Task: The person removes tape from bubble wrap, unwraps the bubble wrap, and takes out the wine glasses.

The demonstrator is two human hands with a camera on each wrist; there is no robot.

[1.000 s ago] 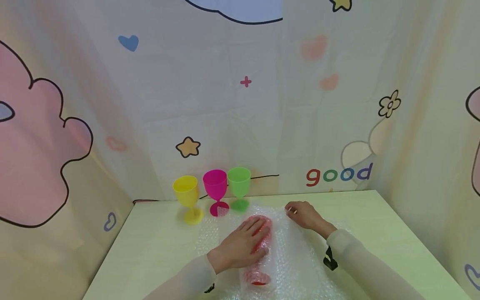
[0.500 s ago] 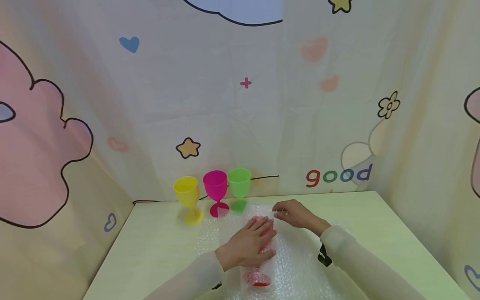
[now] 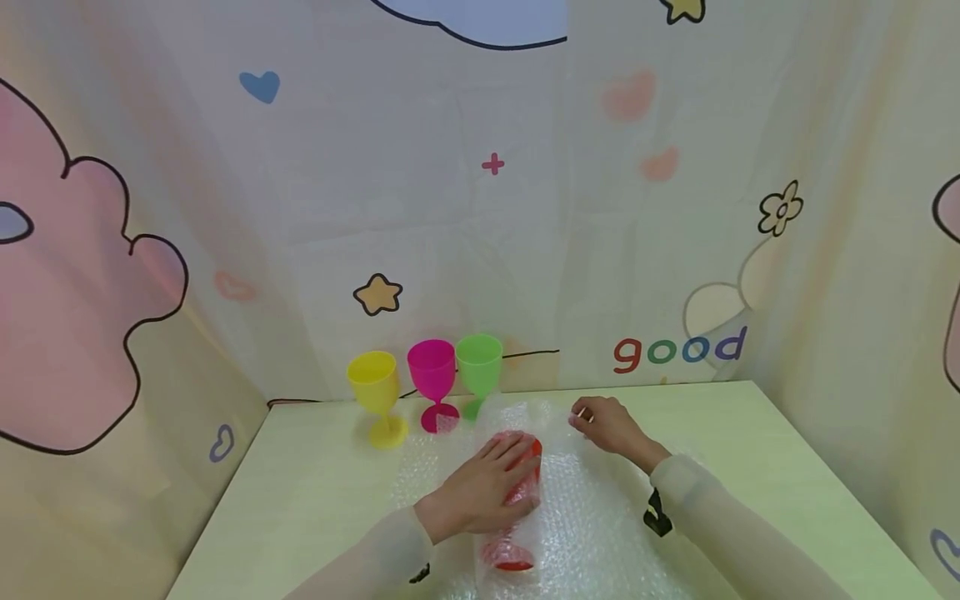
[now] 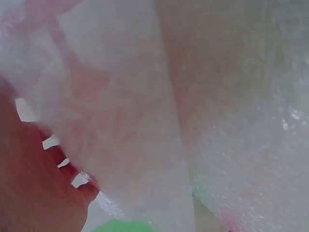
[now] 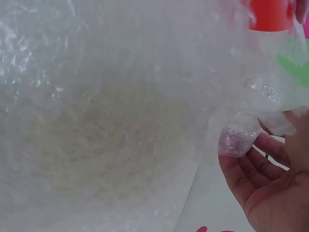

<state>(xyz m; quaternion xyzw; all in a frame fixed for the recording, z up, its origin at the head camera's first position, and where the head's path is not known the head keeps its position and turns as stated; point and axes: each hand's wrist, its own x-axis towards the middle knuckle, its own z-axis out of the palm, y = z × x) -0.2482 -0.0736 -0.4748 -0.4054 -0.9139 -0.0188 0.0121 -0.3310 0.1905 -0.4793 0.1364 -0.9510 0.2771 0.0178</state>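
Observation:
A red goblet (image 3: pixel 510 557) lies on its side on a sheet of bubble wrap (image 3: pixel 592 517), its foot toward me and a layer of the wrap over it. My left hand (image 3: pixel 483 492) rests on the goblet's bowl from above, fingers fairly straight and thumb apart. In the left wrist view that hand (image 4: pixel 38 179) is partly behind a flap of wrap. To the right, my right hand (image 3: pixel 611 429) pinches the far part of the wrap. In the right wrist view a bunched bit of wrap sits between the thumb and fingers of that hand (image 5: pixel 275 179).
Behind the wrap stand three upright goblets: yellow (image 3: pixel 373 383), magenta (image 3: pixel 432 371) and green (image 3: pixel 480 362). The wrap hides part of the green one's foot. A printed curtain (image 3: pixel 420 208) rises at the back edge of the pale table (image 3: pixel 300 492).
My right hand went left with the wrap, then came back right. The left hand shifted right and returned onto the bowl. The goblet moved slightly left, and its bowl's right side shows bright red.

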